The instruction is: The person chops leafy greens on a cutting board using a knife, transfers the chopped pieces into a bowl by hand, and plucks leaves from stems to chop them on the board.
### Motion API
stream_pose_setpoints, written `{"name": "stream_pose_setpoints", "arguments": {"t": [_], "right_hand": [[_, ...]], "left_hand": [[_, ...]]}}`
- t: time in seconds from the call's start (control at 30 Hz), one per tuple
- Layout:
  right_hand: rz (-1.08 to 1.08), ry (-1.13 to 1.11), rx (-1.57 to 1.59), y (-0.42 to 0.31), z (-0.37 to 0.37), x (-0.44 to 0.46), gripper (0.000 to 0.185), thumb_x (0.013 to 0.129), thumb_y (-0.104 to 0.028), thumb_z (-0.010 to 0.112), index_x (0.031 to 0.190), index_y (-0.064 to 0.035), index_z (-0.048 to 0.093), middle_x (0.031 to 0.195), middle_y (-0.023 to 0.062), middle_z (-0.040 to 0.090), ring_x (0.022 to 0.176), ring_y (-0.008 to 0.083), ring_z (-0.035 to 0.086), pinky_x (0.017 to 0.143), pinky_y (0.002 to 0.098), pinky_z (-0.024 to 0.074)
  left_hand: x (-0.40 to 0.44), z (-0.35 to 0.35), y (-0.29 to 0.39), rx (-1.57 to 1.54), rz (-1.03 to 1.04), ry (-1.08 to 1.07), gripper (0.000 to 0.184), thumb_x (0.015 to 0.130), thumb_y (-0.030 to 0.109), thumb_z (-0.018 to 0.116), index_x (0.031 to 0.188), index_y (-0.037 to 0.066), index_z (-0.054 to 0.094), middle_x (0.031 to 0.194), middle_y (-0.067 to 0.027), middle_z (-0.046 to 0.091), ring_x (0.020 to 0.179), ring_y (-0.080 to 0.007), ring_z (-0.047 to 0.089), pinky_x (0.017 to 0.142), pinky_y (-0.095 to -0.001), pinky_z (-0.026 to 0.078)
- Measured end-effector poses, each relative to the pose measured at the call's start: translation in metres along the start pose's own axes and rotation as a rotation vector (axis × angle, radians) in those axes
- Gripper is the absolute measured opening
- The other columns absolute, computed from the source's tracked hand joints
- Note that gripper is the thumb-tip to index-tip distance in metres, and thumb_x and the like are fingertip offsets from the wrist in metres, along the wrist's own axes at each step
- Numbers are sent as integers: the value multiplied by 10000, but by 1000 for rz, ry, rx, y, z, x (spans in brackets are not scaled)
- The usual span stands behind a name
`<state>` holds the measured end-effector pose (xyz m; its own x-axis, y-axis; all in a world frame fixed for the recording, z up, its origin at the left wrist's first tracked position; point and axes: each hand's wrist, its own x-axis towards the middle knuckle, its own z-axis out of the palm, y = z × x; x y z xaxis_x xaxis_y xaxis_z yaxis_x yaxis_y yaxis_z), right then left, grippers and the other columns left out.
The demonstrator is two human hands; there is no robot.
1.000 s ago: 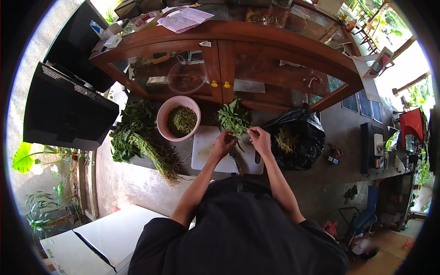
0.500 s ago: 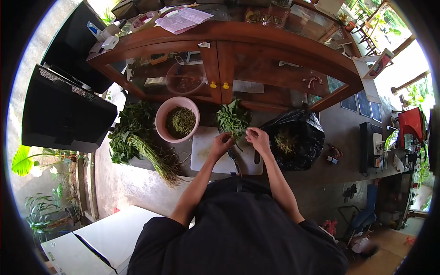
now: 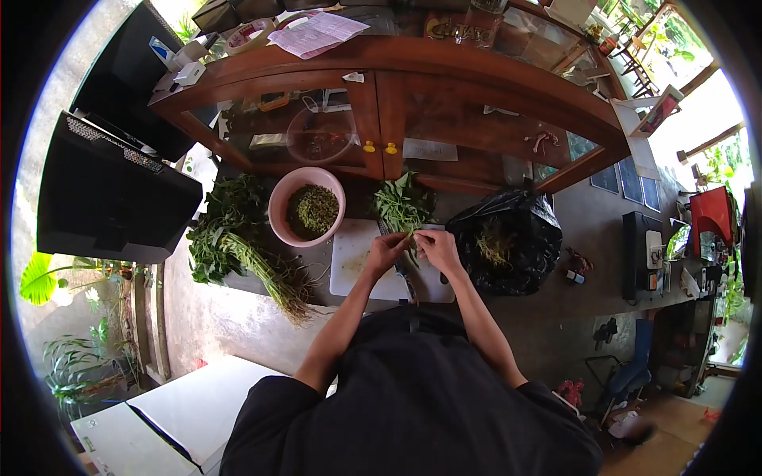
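Observation:
Above the white cutting board, my left hand is closed on the stem end of leafy greens. My right hand pinches the same stems from the other side, fingertips close to the left ones. Leaves of a green bunch spread out just beyond both hands, at the board's far edge. A knife lies on the board under and between my hands, partly hidden. Left of the board stands a pink bowl holding small chopped green pieces.
A bundle of rooted greens lies at the left counter edge. To the right sits an open black plastic bag with root scraps inside. A wooden glass-door cabinet rises behind the counter. A white appliance top is lower left.
My right hand has moved left and slightly down, from apart to meeting the stems at my left hand. The left hand has barely moved.

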<state>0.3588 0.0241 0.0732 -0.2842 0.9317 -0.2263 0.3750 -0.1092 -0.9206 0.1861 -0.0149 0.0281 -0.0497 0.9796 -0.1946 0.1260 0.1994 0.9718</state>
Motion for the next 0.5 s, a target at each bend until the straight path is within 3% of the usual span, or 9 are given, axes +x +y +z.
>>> {"name": "stream_pose_setpoints", "arguments": {"t": [0.13, 0.2, 0.33, 0.43, 0.5], "right_hand": [[-10, 4, -47, 2, 1, -1, 212, 924, -141, 659, 1065, 9, 711, 720, 87, 683, 622, 121, 669, 546, 268, 545], [-220, 76, -213, 1, 0, -3, 204, 913, -147, 672, 1050, -2, 718, 696, 96, 676, 602, 126, 659, 527, 279, 524], [-78, 47, -87, 3, 3, -6, 204, 901, -156, 684, 1035, -6, 721, 679, 117, 670, 562, 136, 641, 504, 286, 493], [-184, 51, -176, 9, 5, -5, 215, 896, -170, 689, 1039, -12, 720, 708, 132, 682, 570, 164, 642, 528, 301, 483], [-292, 80, -222, 10, 6, -7, 224, 892, -185, 693, 1041, -20, 718, 748, 143, 690, 601, 193, 647, 574, 314, 486]], "left_hand": [[-5, 0, 8, 17, 41, 13, 326, 936, 242, 654, 1109, -31, 693, 946, -102, 732, 837, -128, 662, 749, -295, 532], [-7, -1, 12, -9, 7, -10, 320, 938, 245, 656, 1090, -33, 698, 912, -95, 727, 810, -117, 658, 732, -286, 535], [-7, -2, 9, -50, -67, -26, 310, 941, 251, 654, 1066, -27, 708, 861, -81, 719, 770, -102, 646, 705, -280, 533], [-8, 0, 2, -104, -16, 9, 311, 936, 269, 665, 1038, -20, 716, 808, -66, 708, 743, -94, 631, 687, -278, 524], [-8, -3, -3, 34, 20, 15, 294, 937, 261, 667, 1036, -11, 717, 789, -58, 702, 697, -103, 618, 660, -281, 514]]}}
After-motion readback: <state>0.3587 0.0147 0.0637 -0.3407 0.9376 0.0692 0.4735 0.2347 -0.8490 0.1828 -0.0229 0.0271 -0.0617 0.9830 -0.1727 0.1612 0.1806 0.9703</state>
